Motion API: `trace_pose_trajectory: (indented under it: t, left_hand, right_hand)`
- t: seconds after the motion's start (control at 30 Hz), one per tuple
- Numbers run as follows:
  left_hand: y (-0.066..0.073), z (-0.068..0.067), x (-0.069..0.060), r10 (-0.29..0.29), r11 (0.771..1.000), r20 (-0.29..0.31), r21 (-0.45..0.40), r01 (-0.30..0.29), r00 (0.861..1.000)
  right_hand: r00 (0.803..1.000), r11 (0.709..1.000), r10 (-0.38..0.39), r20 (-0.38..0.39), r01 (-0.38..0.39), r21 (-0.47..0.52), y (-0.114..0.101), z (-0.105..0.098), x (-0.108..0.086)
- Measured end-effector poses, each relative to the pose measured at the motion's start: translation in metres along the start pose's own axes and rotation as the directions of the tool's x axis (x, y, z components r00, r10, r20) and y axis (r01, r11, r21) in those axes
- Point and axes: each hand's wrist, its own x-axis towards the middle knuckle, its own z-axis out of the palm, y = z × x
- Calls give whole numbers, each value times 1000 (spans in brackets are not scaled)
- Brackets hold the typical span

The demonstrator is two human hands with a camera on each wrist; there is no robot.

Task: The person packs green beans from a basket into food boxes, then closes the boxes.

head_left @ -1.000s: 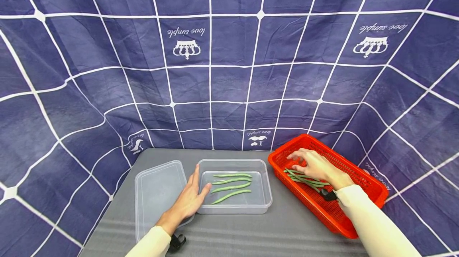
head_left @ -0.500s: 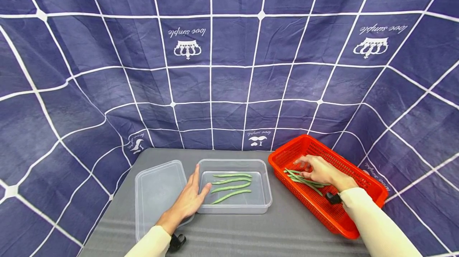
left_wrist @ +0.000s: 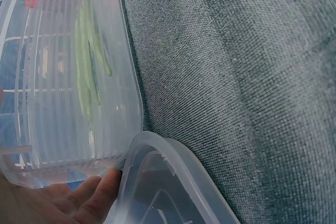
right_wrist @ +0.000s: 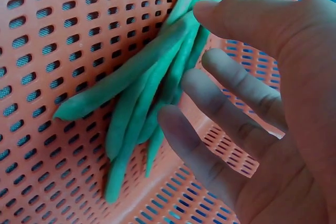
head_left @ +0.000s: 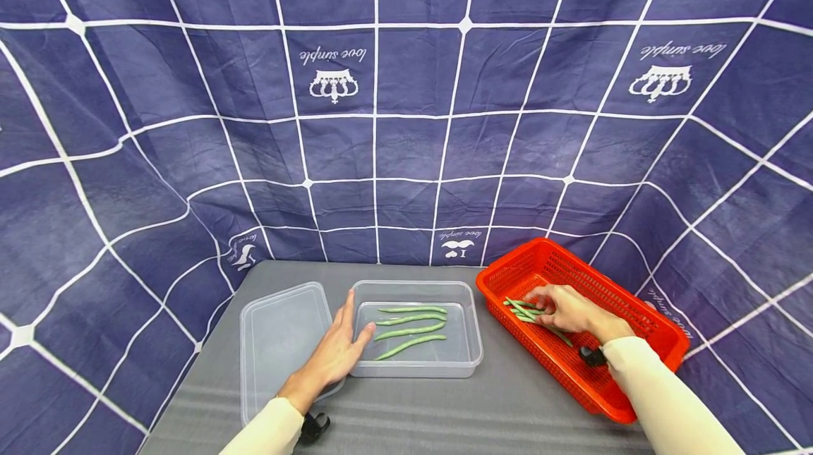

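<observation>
Several green beans (head_left: 409, 332) lie spaced apart in a clear plastic box (head_left: 416, 370). My left hand (head_left: 335, 350) rests against the box's left wall, fingers straight and thumb over the rim. In the red basket (head_left: 610, 398) at the right, my right hand (head_left: 568, 310) reaches into a small heap of green beans (right_wrist: 142, 103). Its thumb tip presses on one green bean (right_wrist: 126, 72) that lies across the others, in what looks like a pinch. The index finger is hidden in the right wrist view. The other fingers are loosely bent beside the heap.
A clear plastic lid (head_left: 279, 342) lies on the grey tabletop (head_left: 444, 416) left of the box, partly under my left hand and forearm. Blue cloth (head_left: 406, 144) with white lines hangs behind and at both sides. The basket stands close to the right-hand cloth.
My right hand has lowered onto the beans in the basket, and its thumb and fingers have drawn together on one bean. The left hand and the box have stayed put.
</observation>
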Motion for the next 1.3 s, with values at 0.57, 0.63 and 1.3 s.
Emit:
trace_pose_trajectory:
  t: [0.57, 0.63, 1.3]
  left_hand:
    - [-1, 2, 0, -7, 1000, 6, 5, 7, 1000]
    - [-1, 2, 0, -7, 1000, 7, 5, 7, 1000]
    - [2, -2, -2, -5, 1000, 4, -1, 5, 1000]
  right_hand:
    - [999, 996, 44, 28, -46, 75, 5, 11, -3]
    - [998, 997, 47, 31, -49, 66, 5, 11, -3]
    - [1000, 1000, -1, 1, 1, 30, 7, 16, -2]
